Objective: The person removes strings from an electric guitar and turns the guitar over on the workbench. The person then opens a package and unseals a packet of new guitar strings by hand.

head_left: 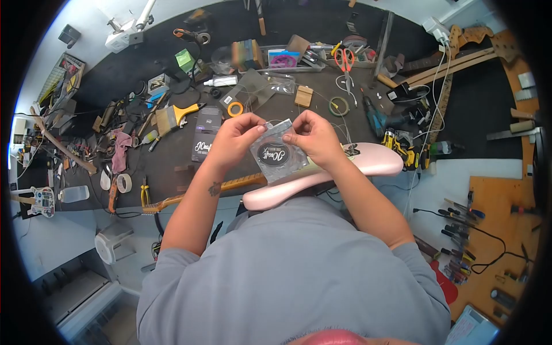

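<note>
Plastic packet point(280, 154), upper edge between hands point(237, 138), lower edge beside guitar body point(376, 161).

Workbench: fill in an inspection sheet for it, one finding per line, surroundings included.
Surface: dark workbench, crowded with tools.
Job's things: plastic packet with a round dark label; pink guitar close by.
Clutter: orange-handled scissors, paintbrush, yellow drill, among much else.
Hands: left hand and right hand both grip the packet near its top.
Cables: white cable at upper right; black cable over the wooden panel.
Surroundings: white stool at lower left.
</note>
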A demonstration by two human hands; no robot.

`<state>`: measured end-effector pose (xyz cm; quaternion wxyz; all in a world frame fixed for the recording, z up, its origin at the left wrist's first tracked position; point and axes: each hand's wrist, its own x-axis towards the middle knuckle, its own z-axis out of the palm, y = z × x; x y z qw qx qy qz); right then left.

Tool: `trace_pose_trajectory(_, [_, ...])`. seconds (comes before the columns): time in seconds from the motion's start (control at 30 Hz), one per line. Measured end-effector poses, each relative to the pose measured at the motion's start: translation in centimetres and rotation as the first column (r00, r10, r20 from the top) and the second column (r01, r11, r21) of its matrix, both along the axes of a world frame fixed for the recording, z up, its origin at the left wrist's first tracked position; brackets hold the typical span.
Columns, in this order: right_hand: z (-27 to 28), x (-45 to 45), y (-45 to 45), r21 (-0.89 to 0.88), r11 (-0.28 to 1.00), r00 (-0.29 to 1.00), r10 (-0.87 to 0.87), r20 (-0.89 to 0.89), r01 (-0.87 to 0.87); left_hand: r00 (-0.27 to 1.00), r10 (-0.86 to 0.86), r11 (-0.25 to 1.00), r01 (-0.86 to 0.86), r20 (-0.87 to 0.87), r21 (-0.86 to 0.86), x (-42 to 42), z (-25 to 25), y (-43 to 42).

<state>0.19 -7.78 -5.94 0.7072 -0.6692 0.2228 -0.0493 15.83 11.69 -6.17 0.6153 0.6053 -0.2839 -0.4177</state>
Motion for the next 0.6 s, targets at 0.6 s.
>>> trace_pose_trajectory(0.6, [0.0,-0.6,0.7,-0.059,0.987,0.982,0.144,-0.121,-0.152,0.868,0.457,0.882,-0.415,0.194,-0.224,-3.3,1.2,2.0])
